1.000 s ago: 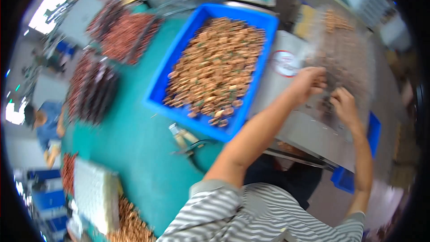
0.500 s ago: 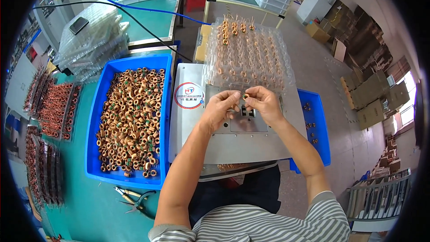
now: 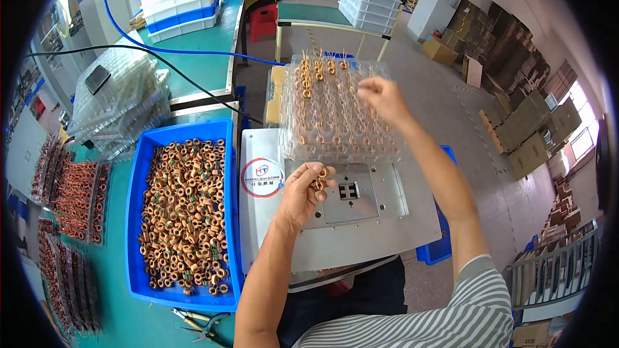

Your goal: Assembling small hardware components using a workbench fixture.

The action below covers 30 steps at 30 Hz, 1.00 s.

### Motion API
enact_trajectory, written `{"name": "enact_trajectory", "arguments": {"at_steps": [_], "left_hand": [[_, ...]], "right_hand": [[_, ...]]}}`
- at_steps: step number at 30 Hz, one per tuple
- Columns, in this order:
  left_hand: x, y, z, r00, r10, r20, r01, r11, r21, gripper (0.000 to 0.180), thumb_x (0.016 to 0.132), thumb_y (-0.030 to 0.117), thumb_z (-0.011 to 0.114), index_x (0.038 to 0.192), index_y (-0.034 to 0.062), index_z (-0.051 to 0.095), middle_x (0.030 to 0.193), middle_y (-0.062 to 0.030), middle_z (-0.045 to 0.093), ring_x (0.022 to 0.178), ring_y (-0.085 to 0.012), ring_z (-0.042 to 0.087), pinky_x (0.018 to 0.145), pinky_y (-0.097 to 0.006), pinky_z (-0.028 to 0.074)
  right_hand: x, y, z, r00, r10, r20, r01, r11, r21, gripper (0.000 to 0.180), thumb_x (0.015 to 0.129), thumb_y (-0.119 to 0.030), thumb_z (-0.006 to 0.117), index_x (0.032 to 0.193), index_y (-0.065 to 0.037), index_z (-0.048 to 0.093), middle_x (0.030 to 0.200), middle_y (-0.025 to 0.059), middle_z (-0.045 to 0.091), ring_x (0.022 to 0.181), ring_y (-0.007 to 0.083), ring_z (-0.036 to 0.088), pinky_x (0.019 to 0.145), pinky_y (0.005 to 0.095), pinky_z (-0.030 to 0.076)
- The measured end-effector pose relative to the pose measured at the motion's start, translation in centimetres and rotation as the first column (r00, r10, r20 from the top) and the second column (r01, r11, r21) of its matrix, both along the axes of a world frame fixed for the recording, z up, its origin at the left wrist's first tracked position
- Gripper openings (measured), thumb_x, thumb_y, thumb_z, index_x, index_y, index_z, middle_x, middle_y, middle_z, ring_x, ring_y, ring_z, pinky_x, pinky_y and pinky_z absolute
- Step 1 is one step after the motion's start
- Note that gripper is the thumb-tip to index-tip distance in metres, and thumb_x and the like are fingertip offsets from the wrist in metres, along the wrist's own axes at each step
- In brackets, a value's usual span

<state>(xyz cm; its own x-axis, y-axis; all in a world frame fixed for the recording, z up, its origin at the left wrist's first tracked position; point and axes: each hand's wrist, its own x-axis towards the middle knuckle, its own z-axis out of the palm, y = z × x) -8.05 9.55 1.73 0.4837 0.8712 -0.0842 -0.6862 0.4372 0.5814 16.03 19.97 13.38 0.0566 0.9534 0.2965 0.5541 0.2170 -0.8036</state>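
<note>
Left hand (image 3: 304,193), curled around small copper-coloured wound rings (image 3: 320,182); right hand (image 3: 383,99), loosely bent, contents unclear, above clear plastic trays (image 3: 288,130)

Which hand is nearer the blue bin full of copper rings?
Left. The left hand is right of the bin; the right hand is farther right, by the stacked clear trays.

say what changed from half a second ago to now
The right hand moved forward from the metal worktop to over the clear trays, away from the left hand; blur hides whether it holds anything. The left hand stays beside the slot, ring coils in its fingers. The blue bin and pliers stay put.
</note>
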Motion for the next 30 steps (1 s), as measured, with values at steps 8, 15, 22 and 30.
{"name": "enact_trajectory", "arguments": {"at_steps": [8,15,22,30], "left_hand": [[0.0,2.6,-1.4,1.0,0.008,0.016,-0.007,0.997,-0.074,0.011,0.096,0.018,0.059,0.099,0.0075,0.058,0.085,-0.0061,0.065,0.068,-0.0138,0.065,0.041,-0.02,0.04],[0.8,3.1,-1.0,1.0,-0.009,-0.029,0.008,1.0,-0.022,0.016,0.094,0.021,0.063,0.101,0.008,0.06,0.084,-0.0045,0.065,0.067,-0.0128,0.064,0.041,-0.019,0.039],[0.5,2.7,-0.7,0.999,0.004,0.041,-0.001,0.997,-0.083,0.012,0.093,0.019,0.064,0.093,0.0082,0.059,0.079,-0.0046,0.063,0.063,-0.0131,0.064,0.038,-0.021,0.042],[0.6,1.8,-1.2,0.987,0.139,-0.08,-0.14,0.99,-0.005,0.017,0.093,0.021,0.065,0.085,0.007,0.058,0.068,-0.0019,0.057,0.053,-0.0119,0.06,0.034,-0.022,0.037]], "right_hand": [[2.4,16.6,-1.2,0.953,-0.273,0.132,0.296,0.932,-0.209,0.022,0.079,-0.018,0.074,0.084,0.004,0.071,0.071,0.0108,0.068,0.052,0.0152,0.062,0.051,0.0307,0.052],[4.9,23.1,-3.5,0.814,-0.314,0.488,0.369,0.929,-0.017,0.016,0.07,-0.015,0.078,0.082,-0.005,0.074,0.06,0.0048,0.062,0.046,0.0134,0.054,0.04,0.0318,0.041],[3.0,19.8,-2.1,0.899,-0.313,0.306,0.34,0.94,-0.036,0.013,0.072,-0.012,0.073,0.077,-0.003,0.066,0.065,0.0063,0.063,0.056,0.0133,0.059,0.048,0.0269,0.047],[-2.0,2.2,-0.8,0.944,0.218,-0.247,-0.206,0.976,0.075,0.015,0.086,-0.01,0.062,0.098,0.0,0.061,0.079,0.0047,0.064,0.066,0.0113,0.062,0.06,0.0267,0.052]]}}
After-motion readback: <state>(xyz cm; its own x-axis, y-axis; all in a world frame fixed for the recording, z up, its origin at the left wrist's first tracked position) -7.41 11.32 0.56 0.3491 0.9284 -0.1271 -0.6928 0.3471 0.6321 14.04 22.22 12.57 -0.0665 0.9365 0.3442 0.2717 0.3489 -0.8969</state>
